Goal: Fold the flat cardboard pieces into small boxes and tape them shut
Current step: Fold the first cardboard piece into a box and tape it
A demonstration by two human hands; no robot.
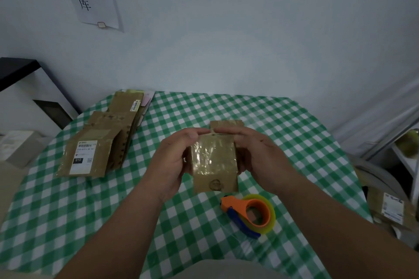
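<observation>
Above the green-checked surface point(90, 210), left hand point(172, 161) and right hand point(258, 154) grip the small tape-covered brown cardboard box point(214, 163); flaps may spring open since the orange tape dispenser point(251, 213) lies ungrasped.

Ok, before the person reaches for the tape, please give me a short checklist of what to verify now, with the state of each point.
1. Both hands on the box: ok. The left hand and right hand hold the small brown cardboard box from both sides.
2. Top flaps pressed together: ok, fingertips meet at the top edge.
3. Flaps fully flush: cannot tell, fingers cover the seam.
4. Tape at hand: ok. The orange and blue tape dispenser with the yellow roll lies on the green checked tablecloth, near the right forearm.
5. One hand free for the tape: not ok, both grips are busy.
6. More flat brown cardboard pieces waiting: ok, stacked at the left.
</observation>
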